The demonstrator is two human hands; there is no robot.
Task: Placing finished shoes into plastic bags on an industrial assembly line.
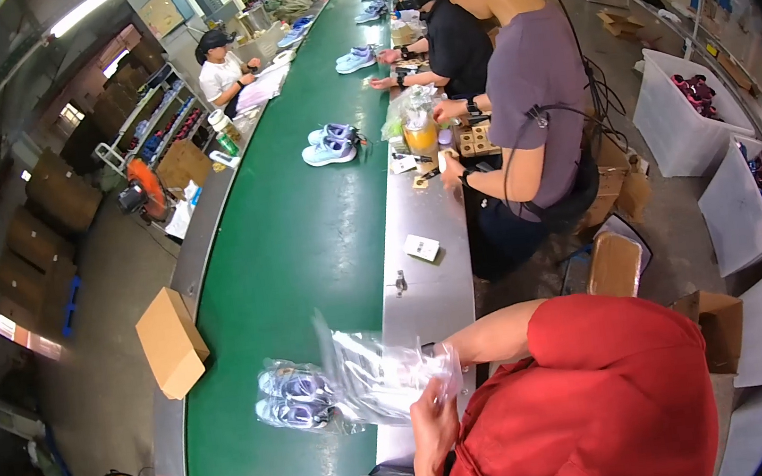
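My left hand (433, 424), a dark band on its wrist, pinches the near edge of a clear plastic bag (369, 373). The bag is raised over the side of the green conveyor belt (260, 262), crumpled and partly smeared by glare. My right arm reaches in from the far side, and my right hand (441, 356) is at the same bag. Its fingers are hidden by the shiny plastic. Just left of the bag, a pair of pale blue and lilac sneakers (294, 399) lies on the belt inside clear plastic. I cannot tell whether the two plastics are separate.
Another pair of sneakers (332, 145) stands farther up the belt. A small white box (421, 248) sits on the metal side ledge (417, 300). An open cardboard box (171, 343) rests on the left rim. A co-worker in purple-grey (532, 77) works at the right.
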